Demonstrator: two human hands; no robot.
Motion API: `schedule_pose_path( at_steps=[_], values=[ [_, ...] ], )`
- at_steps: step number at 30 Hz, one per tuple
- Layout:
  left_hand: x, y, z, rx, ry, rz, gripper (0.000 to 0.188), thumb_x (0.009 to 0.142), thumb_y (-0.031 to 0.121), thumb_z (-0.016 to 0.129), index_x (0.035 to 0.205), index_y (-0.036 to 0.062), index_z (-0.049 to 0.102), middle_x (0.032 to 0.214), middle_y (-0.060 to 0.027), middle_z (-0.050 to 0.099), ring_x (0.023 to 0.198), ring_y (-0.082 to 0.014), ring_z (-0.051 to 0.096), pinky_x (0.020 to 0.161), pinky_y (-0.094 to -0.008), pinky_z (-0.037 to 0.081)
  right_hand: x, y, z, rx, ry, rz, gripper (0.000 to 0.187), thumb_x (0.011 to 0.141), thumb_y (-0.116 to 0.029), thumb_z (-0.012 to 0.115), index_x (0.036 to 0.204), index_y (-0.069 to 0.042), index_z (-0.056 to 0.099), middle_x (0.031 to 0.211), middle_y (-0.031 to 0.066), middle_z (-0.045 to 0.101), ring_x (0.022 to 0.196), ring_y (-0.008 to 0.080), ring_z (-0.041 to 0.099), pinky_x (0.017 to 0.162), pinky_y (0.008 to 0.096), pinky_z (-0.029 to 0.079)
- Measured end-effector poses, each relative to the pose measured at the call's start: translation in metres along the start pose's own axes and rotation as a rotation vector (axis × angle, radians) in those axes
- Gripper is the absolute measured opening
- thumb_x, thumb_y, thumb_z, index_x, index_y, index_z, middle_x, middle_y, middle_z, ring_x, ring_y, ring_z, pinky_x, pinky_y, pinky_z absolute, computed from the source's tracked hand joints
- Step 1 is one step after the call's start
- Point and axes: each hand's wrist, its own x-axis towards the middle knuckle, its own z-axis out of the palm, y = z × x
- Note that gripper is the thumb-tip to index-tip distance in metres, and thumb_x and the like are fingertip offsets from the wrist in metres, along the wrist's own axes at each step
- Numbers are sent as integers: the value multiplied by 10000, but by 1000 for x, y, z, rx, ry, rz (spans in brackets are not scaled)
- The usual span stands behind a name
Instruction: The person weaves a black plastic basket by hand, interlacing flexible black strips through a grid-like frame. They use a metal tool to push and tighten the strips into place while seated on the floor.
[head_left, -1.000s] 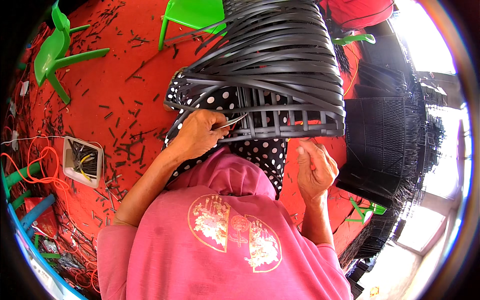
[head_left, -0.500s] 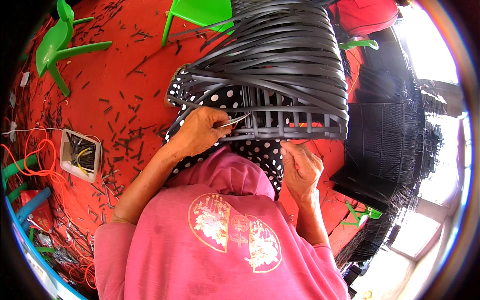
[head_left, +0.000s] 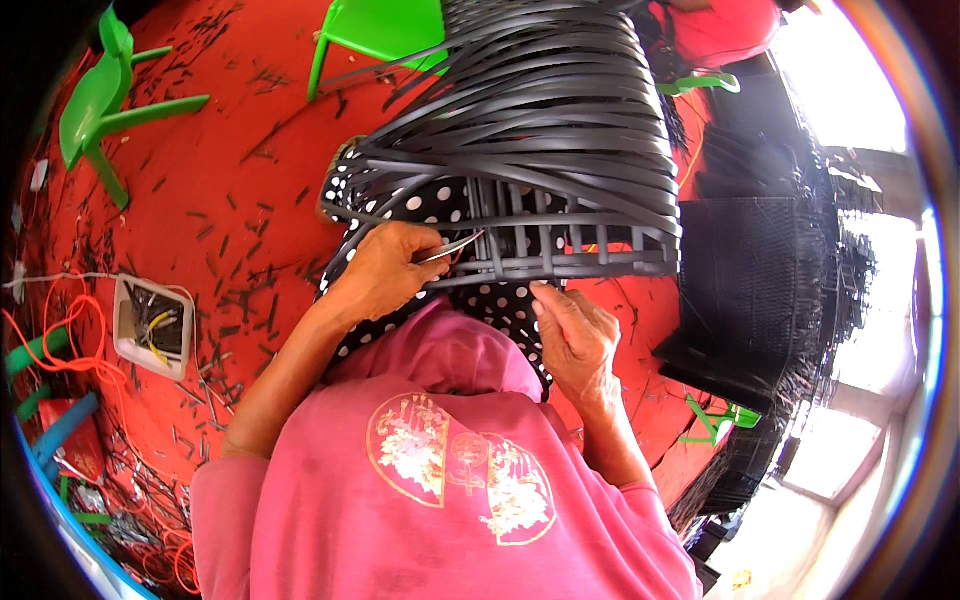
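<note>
Across my lap, over dotted trousers (head_left: 430,200), lies a woven black frame (head_left: 600,265) with an open grid along its near edge. Long flat black strips (head_left: 560,130) fan out from it toward the far left. My left hand (head_left: 385,268) grips a slim silver metal tool (head_left: 450,248), whose pointed tip reaches the grid bars; its exact kind is unclear. My right hand (head_left: 580,340) is just below the near edge, thumb and forefinger pinched together. Whatever those fingers hold, if anything, is too small to make out.
Green chairs (head_left: 95,110) stand at the far left and top. A pale tub (head_left: 155,325) with black offcuts and a yellow-handled tool sits left on the red floor (head_left: 230,200), amid scattered offcuts and orange cords. Stacked black woven panels (head_left: 745,280) line the right. Another person (head_left: 715,30) is at top right.
The whole view has shifted slightly, moving the scene left. My right hand has slid a little left along the near edge. The silver tool stays in my left hand at the grid.
</note>
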Motion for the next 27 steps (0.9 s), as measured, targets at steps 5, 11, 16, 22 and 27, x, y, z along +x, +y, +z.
schedule_pose_path(
  at_steps=[5,11,16,22,27],
  values=[
    [0,-9,3,-63,2,-38,118,810,85,635,742,-10,618,578,-8,479,548,-74,419,501,-268,336,-1,7,2,-24,-41,-32,266,765,26,648,1027,-19,647,692,115,611,556,255,596,506,334,465],
    [0,-5,3,-112,-8,-85,118,825,82,643,752,-5,613,572,29,469,549,-50,401,491,-249,312,-2,5,2,-62,-55,-16,350,754,2,656,1096,-63,622,691,104,592,561,266,588,508,355,474],
    [-1,-9,5,-126,-13,-39,73,829,44,626,765,10,613,611,44,509,528,-29,418,464,-218,318,-5,5,1,-146,-100,-14,357,767,-29,652,1119,-79,610,690,84,579,576,253,581,506,362,467],
    [-1,-15,7,-98,-11,-23,58,835,32,615,778,20,620,630,50,535,517,-16,437,445,-191,318,-7,6,2,-164,-98,-20,366,775,-40,641,1135,-87,603,688,72,575,578,250,580,505,363,470],
    [-2,-13,6,-67,-5,-19,58,836,28,611,779,19,620,634,45,543,514,-15,432,443,-193,313,-4,0,-4,-234,-174,16,418,792,-62,624,1204,-117,574,693,82,578,584,254,585,503,370,473]
  ],
)
